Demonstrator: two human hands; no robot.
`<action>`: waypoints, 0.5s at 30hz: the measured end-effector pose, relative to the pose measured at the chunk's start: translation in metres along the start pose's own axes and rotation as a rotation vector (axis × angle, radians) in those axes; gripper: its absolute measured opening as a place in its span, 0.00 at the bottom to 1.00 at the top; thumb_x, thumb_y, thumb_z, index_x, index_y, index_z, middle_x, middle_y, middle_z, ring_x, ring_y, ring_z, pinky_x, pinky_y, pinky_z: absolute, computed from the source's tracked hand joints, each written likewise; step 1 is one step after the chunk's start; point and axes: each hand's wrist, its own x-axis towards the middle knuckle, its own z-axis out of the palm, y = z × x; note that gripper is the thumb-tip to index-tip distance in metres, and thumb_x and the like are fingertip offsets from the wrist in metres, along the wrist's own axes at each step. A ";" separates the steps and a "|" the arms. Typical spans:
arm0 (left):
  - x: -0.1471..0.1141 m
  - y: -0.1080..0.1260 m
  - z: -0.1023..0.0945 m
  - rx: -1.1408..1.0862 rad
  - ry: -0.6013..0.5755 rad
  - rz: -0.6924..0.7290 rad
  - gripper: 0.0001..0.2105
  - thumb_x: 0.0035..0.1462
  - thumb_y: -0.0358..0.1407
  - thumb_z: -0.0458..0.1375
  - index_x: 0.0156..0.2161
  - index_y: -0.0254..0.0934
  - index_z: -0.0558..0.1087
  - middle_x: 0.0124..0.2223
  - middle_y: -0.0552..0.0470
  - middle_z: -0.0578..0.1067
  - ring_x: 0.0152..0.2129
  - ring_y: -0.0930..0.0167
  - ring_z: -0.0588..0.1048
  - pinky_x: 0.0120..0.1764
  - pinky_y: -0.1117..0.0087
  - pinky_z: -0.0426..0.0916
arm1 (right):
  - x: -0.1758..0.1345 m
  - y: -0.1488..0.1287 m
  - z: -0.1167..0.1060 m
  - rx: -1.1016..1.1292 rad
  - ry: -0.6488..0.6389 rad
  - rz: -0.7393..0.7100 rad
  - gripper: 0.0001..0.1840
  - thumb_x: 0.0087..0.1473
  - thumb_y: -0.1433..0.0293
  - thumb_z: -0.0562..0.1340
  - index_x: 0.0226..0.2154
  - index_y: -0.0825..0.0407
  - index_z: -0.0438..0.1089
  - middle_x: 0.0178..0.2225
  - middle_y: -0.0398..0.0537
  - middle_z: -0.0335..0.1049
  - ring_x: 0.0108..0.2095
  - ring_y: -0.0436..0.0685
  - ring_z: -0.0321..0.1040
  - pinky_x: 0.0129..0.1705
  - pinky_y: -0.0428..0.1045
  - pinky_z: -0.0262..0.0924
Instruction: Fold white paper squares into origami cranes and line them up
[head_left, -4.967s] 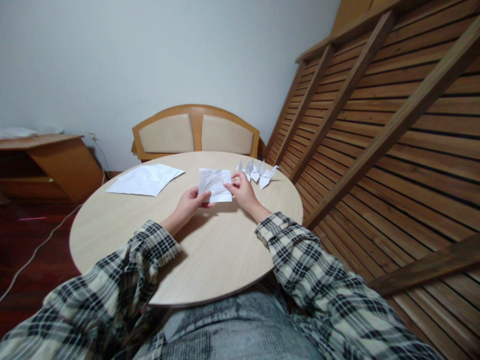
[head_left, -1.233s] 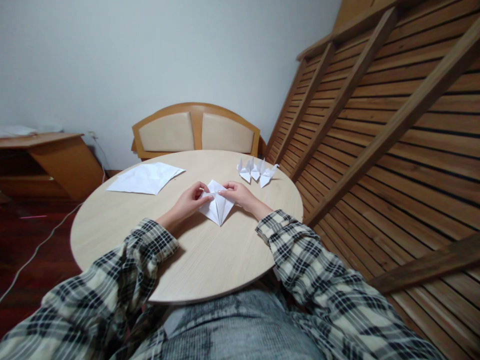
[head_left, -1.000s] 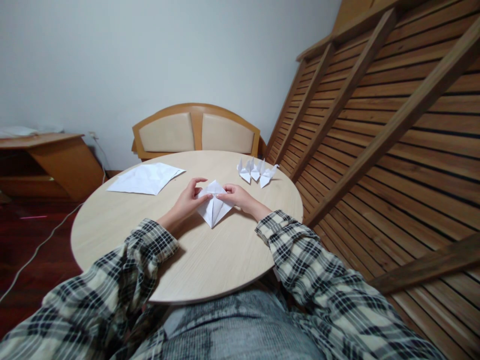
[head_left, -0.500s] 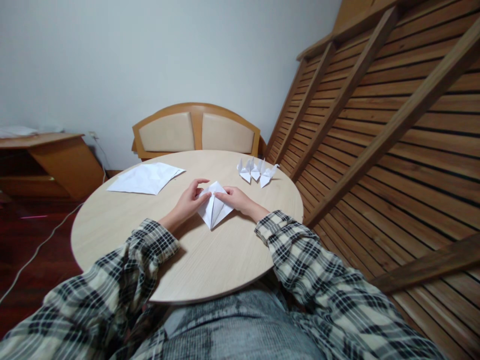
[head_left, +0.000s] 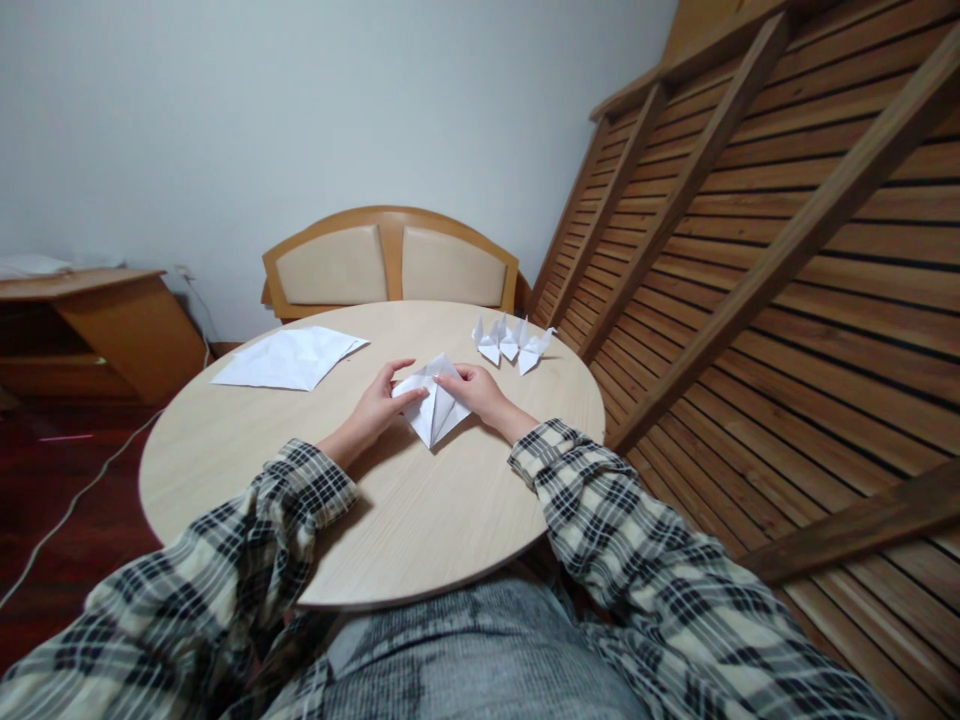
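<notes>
A diamond of folded white paper, creased down its middle, is held between both hands over the round table. My left hand grips its left corner, thumb on the upper face and index finger raised behind. My right hand pinches the right side, its thumb pressing near the centre and the other fingers hidden underneath. Several folded paper cranes stand close together at the table's far right. On the far left lie white paper sheets, stacked flat.
Behind the table stands a wooden headboard with cream panels. A slatted wooden frame leans along the right side. To the left are a wooden desk and a white cable on the dark red floor.
The folded paper has tilted and shifted slightly right, its lower tip now a little higher. My right thumb has moved a little up and right; both hands keep hold of the paper.
</notes>
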 end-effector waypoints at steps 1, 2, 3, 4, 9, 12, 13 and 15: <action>0.000 0.000 0.000 -0.020 0.015 -0.024 0.32 0.48 0.39 0.68 0.58 0.38 0.64 0.35 0.51 0.73 0.27 0.70 0.72 0.27 0.71 0.63 | 0.000 0.000 0.000 0.003 0.014 -0.010 0.19 0.46 0.55 0.66 0.28 0.55 0.72 0.26 0.44 0.68 0.27 0.50 0.60 0.27 0.46 0.52; 0.000 0.000 0.001 -0.051 0.022 -0.047 0.33 0.48 0.39 0.68 0.58 0.39 0.64 0.36 0.51 0.73 0.27 0.71 0.71 0.26 0.72 0.63 | 0.001 0.001 0.000 0.012 0.028 -0.022 0.19 0.46 0.55 0.66 0.29 0.55 0.72 0.26 0.44 0.67 0.27 0.50 0.60 0.28 0.46 0.52; 0.000 -0.001 0.001 -0.094 0.015 -0.067 0.32 0.48 0.39 0.69 0.58 0.39 0.64 0.36 0.50 0.73 0.27 0.72 0.71 0.26 0.72 0.63 | 0.001 0.001 0.000 0.025 0.043 -0.035 0.19 0.46 0.55 0.66 0.29 0.55 0.71 0.26 0.43 0.67 0.27 0.50 0.59 0.28 0.46 0.52; 0.000 -0.002 0.002 -0.142 -0.007 -0.083 0.31 0.48 0.39 0.69 0.56 0.38 0.65 0.37 0.50 0.73 0.27 0.72 0.71 0.26 0.73 0.63 | 0.002 0.001 0.000 0.042 0.060 -0.049 0.19 0.45 0.55 0.66 0.29 0.55 0.71 0.26 0.43 0.67 0.27 0.50 0.59 0.28 0.46 0.52; -0.001 -0.009 0.004 -0.206 -0.220 -0.186 0.16 0.50 0.43 0.67 0.38 0.34 0.71 0.28 0.53 0.73 0.21 0.75 0.69 0.25 0.73 0.65 | 0.003 -0.002 -0.002 0.114 0.155 -0.088 0.20 0.44 0.54 0.67 0.27 0.54 0.68 0.25 0.41 0.64 0.26 0.49 0.57 0.29 0.46 0.52; -0.002 -0.011 0.004 -0.108 -0.289 -0.207 0.17 0.54 0.48 0.63 0.27 0.34 0.70 0.21 0.54 0.70 0.19 0.74 0.68 0.25 0.72 0.66 | 0.002 -0.005 -0.003 0.105 0.174 -0.075 0.20 0.44 0.53 0.66 0.26 0.54 0.67 0.25 0.41 0.63 0.26 0.49 0.57 0.29 0.46 0.53; -0.002 -0.011 0.005 -0.080 -0.304 -0.203 0.18 0.54 0.49 0.62 0.25 0.35 0.70 0.20 0.53 0.69 0.18 0.74 0.68 0.25 0.72 0.66 | 0.002 -0.006 -0.003 0.098 0.176 -0.070 0.20 0.44 0.53 0.66 0.26 0.53 0.67 0.25 0.41 0.63 0.26 0.50 0.57 0.29 0.46 0.53; -0.003 -0.010 0.005 -0.040 -0.311 -0.184 0.20 0.54 0.50 0.61 0.22 0.35 0.70 0.19 0.53 0.69 0.18 0.74 0.67 0.25 0.72 0.65 | 0.001 -0.007 -0.003 0.091 0.177 -0.065 0.21 0.43 0.52 0.66 0.26 0.53 0.68 0.25 0.42 0.64 0.27 0.50 0.57 0.29 0.46 0.53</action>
